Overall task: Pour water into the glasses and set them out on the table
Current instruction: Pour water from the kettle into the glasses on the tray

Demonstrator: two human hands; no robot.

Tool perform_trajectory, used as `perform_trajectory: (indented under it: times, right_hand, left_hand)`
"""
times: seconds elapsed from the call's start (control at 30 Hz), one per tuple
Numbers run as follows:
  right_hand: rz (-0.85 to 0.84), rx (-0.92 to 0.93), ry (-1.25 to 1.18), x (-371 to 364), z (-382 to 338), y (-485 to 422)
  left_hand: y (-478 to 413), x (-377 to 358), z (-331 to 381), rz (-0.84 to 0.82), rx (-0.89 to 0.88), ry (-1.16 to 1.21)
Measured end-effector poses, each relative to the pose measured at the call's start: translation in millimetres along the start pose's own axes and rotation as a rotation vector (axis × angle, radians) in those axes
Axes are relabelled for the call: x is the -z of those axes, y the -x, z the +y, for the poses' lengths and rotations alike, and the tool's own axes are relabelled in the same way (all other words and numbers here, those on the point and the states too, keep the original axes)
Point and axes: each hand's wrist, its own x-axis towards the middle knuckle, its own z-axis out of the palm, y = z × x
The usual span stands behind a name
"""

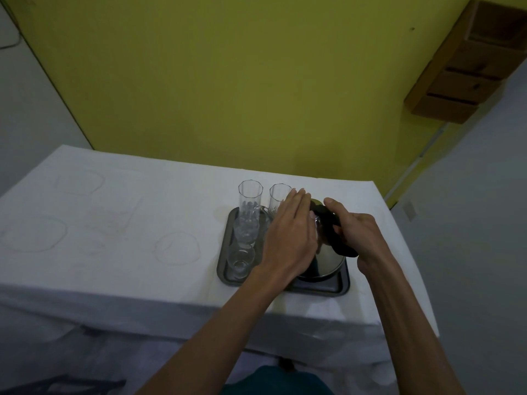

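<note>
A dark metal tray (333, 287) sits on the white-clothed table (128, 212). On its left side stand several clear glasses: a tall one (249, 201) at the back, another (277, 199) beside it, and shorter ones (242, 259) in front. A steel kettle (328, 262) with a black handle (332, 223) stands on the tray's right side. My right hand (358, 232) grips the handle. With straight fingers, my left hand (291, 232) lies flat over the kettle's top and hides most of it.
Faint pencilled outlines (176, 248) mark several spots on the tablecloth to the left of the tray. A yellow wall rises behind the table. A brown wooden shelf unit (467, 69) hangs at the upper right. The table's front edge is close to my body.
</note>
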Motion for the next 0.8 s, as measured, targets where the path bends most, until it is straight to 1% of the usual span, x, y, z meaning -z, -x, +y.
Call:
perform_trajectory:
  times: [0.13, 0.37, 0.53, 0.8]
  right_hand:
    - [0.014, 0.002, -0.035, 1, -1, 6]
    - [0.022, 0.022, -0.188, 4, -15, 30]
    - [0.047, 0.025, -0.253, 4, -20, 55]
    - [0.091, -0.046, -0.203, -7, 9, 87]
  left_hand:
    - [-1, 2, 4, 0.005, -0.027, -0.007]
    - [-8, 20, 19, 0.039, -0.096, 0.054]
    - [1, 36, 29, 0.059, -0.141, 0.075]
    - [45, 45, 18, -0.019, -0.106, 0.091]
